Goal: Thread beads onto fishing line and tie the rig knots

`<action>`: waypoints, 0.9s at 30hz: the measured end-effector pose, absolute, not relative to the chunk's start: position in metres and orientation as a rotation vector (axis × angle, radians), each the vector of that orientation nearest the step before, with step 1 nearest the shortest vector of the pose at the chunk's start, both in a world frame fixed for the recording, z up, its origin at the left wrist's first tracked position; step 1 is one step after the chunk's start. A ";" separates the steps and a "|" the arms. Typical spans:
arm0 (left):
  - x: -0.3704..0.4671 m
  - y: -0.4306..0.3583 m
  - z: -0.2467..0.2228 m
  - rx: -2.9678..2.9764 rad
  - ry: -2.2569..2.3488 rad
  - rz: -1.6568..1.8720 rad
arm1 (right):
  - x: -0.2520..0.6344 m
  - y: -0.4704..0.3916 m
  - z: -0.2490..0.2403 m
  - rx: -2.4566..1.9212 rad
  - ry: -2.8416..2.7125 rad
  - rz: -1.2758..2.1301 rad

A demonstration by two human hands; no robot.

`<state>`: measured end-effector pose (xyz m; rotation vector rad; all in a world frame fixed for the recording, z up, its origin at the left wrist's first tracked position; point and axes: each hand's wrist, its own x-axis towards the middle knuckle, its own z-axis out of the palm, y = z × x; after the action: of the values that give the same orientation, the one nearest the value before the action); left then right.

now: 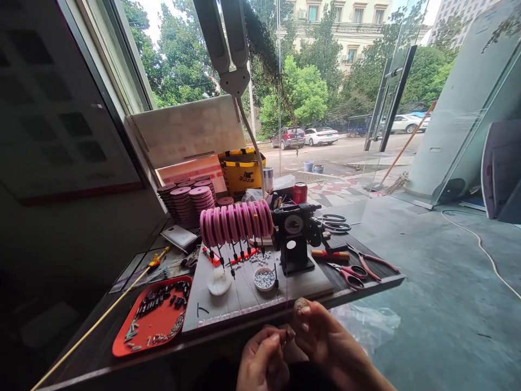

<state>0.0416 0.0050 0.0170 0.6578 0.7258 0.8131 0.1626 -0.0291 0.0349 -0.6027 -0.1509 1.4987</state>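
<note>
My left hand [264,358] is closed in a pinch below the table's front edge, its fingertips at a thin line [286,290] that comes down from the winder. Close beside it on the right, my right hand [323,336] is also pinched, thumb against finger; what it holds is too small to make out. Ahead of both hands stands a black hand-crank winder [295,239] carrying a row of pink spools [236,222]. Several black clips hang on lines under the spools. A white dish of small beads [264,279] sits on the pale board [240,304].
A red tray [163,320] with small black and metal parts lies at left, crossed nearby by a yellow rod [101,317]. Scissors [352,276] and pliers [372,263] rest at right. Stacked spools [201,198], a yellow bag [244,174] and a red can [300,193] stand behind.
</note>
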 end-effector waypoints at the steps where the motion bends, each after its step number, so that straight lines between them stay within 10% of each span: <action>1: 0.042 0.005 0.016 0.668 0.711 0.799 | 0.163 -0.029 0.036 -0.609 -0.149 1.490; 27: 0.040 0.015 -0.004 0.605 0.543 0.556 | 0.166 -0.028 0.031 -0.585 -0.211 1.465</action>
<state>0.0395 0.0145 -0.0043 0.6045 0.5429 0.5562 0.1660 -0.0278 0.0307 -0.5853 -0.2110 1.4650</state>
